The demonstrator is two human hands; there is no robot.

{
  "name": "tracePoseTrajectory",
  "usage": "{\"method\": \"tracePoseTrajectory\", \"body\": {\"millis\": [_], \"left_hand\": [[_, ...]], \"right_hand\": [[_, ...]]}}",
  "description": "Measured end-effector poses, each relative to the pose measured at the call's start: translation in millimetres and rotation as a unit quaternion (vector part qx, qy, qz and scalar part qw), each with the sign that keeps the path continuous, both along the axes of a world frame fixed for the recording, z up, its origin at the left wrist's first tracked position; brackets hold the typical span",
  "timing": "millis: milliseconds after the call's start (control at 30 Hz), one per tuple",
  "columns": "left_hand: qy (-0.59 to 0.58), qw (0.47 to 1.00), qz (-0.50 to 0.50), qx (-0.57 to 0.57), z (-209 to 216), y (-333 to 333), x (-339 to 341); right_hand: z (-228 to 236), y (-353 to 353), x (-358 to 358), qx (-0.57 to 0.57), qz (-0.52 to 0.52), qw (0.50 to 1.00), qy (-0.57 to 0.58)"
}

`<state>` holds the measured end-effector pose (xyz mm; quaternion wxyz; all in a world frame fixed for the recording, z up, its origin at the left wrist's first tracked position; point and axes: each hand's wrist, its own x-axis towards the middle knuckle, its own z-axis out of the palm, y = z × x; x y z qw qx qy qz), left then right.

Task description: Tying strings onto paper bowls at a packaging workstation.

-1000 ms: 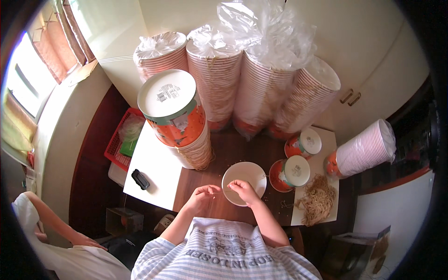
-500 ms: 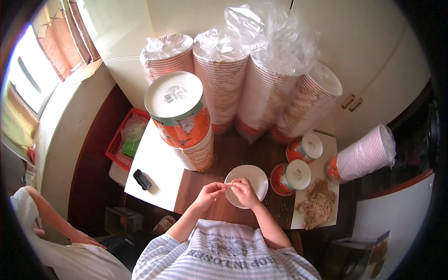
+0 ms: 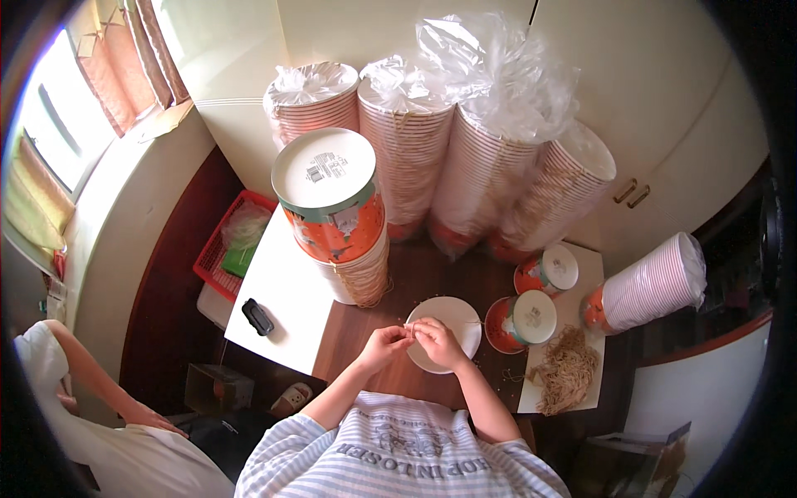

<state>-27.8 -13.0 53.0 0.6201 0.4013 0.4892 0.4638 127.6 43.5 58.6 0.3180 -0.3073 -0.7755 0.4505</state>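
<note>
Container (image 3: 457,314), white inside and out as far as it shows, stands on the dark brown tabletop (image 3: 349,332), directly beyond and partly behind the person's hands. Its mouth is round, its rim smooth, and its inner wall plain; a thin pale line shows at the right edge. The left hand (image 3: 382,346) and right hand (image 3: 440,344) meet over the near left of the rim, fingers bent and tips drawn together; whether they clamp anything is too small to tell. Just right of the container sits an upturned bucket (image 3: 498,326), orange and green with a white base; a second upturned bucket (image 3: 529,276) stands behind it. Near these, tangled tan string (image 3: 566,371) lies in a loose heap on a white panel (image 3: 531,397). Tall bagged stacks (image 3: 407,158) of ridged white rims line the rear.
</note>
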Motion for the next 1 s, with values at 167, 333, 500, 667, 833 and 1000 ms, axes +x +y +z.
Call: {"method": "tracePoseTrajectory", "body": {"millis": [167, 333, 500, 667, 833, 1000], "left_hand": [[-0.017, 0.999, -0.006, -0.041, 2, -2, -7], [-0.076, 0.997, 0.001, -0.004, -11, -4, -8], [-0.077, 0.996, 0.002, -0.035, -12, -4, -10], [-0.119, 0.990, 0.014, -0.080, -11, -3, -12], [-0.173, 0.978, 0.034, -0.115, -20, -2, -15], [-0.185, 0.977, 0.028, -0.102, -18, 0, -17]], "right_hand": [[7, -3, 2, -0.101, -0.024, 0.994, -0.036], [8, -6, 2, -0.102, -0.039, 0.991, -0.080], [9, -8, 2, -0.111, -0.065, 0.988, -0.080], [8, -17, 1, -0.057, -0.116, 0.990, -0.055], [12, -32, -3, 0.002, -0.109, 0.993, -0.038], [10, -39, -8, 0.143, -0.089, 0.981, -0.096]]}}
